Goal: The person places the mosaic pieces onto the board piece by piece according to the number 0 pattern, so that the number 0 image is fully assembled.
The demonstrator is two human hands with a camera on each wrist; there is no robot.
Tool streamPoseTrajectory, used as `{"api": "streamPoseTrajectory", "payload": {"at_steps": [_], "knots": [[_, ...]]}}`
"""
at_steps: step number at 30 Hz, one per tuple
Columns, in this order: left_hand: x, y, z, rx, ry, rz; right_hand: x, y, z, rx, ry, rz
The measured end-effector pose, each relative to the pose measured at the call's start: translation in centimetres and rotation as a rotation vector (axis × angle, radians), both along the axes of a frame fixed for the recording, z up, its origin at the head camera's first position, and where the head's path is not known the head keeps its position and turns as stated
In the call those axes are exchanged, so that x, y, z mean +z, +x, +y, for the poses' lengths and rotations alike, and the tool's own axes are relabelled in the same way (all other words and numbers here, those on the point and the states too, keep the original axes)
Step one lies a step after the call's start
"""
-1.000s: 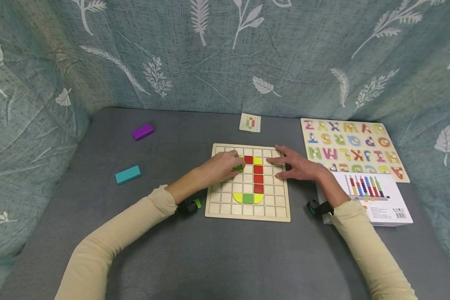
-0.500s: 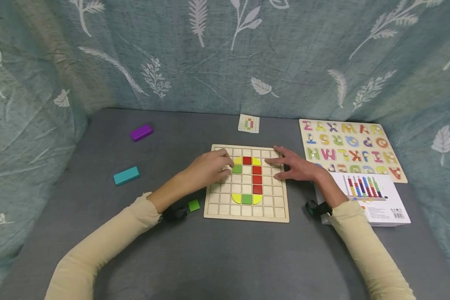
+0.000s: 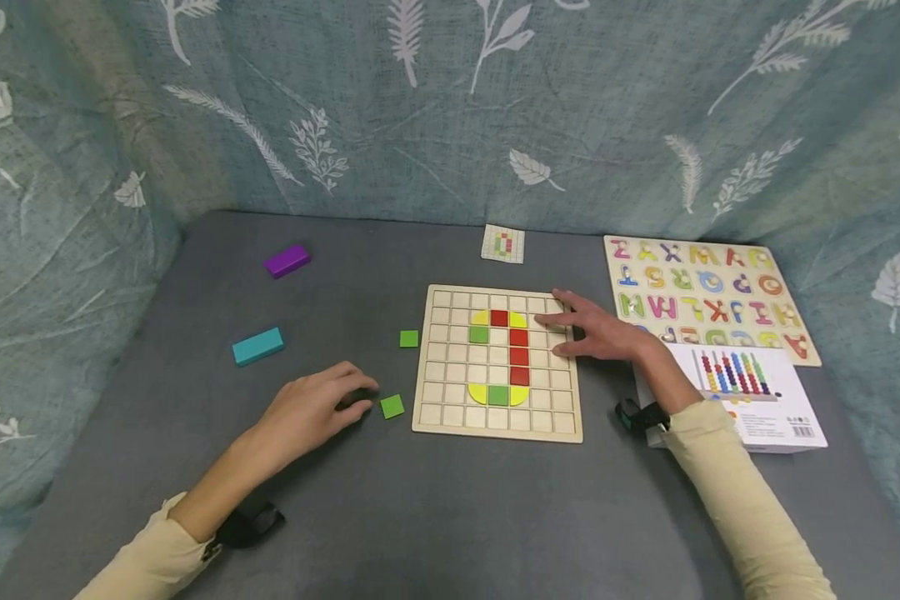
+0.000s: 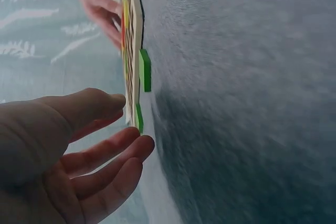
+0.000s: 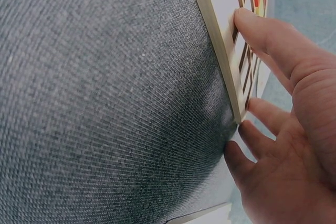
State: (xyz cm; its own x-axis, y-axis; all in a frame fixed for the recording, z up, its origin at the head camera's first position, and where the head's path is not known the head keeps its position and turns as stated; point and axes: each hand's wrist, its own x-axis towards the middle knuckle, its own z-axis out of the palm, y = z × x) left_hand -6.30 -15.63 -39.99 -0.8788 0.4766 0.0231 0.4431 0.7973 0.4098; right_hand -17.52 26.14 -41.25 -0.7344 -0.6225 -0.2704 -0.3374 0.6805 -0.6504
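A wooden grid board (image 3: 450, 418) lies mid-table with red, green and yellow tiles set in some squares. Loose on the cloth to its left are a green square tile (image 3: 392, 407) and, farther back, a second green tile (image 3: 408, 338). Just left of the nearer tile, my left hand (image 3: 311, 408) holds nothing, its fingers relaxed and bent with a gap to the thumb. In the left wrist view both green tiles appear beyond the fingertips. My right hand (image 3: 603, 329) rests with spread fingers on the board's right edge; in the right wrist view its thumb touches the board's top.
A small pattern card (image 3: 502, 244) lies behind the board. At the right are an alphabet puzzle board (image 3: 708, 283) and a white box (image 3: 780, 417) overlapping its front. A purple block (image 3: 287, 261) and a teal block (image 3: 258, 346) sit at the left.
My left hand has let go of a green tile in the board's upper left and drawn back left and nearer, uncovering both loose green tiles. The right hand stays on the board.
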Motion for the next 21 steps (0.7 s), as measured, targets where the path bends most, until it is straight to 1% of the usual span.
{"api": "streamPoseTrajectory", "payload": {"at_steps": [3, 7, 12, 21], "knots": [[0.07, 0.15, -0.39, 0.017, -0.001, -0.007, -0.03, 0.02, 0.16, 0.003, -0.003, 0.006], [0.08, 0.19, -0.44, 0.029, -0.003, -0.013, -0.15, 0.03, 0.17, 0.009, -0.015, 0.004], [0.07, 0.16, -0.23, 0.019, 0.003, -0.024, -0.3, -0.03, 0.15, 0.01, -0.024, 0.004], [0.09, 0.16, 0.02, 0.001, 0.012, -0.039, -0.12, -0.09, 0.17, 0.011, -0.02, 0.007]]}}
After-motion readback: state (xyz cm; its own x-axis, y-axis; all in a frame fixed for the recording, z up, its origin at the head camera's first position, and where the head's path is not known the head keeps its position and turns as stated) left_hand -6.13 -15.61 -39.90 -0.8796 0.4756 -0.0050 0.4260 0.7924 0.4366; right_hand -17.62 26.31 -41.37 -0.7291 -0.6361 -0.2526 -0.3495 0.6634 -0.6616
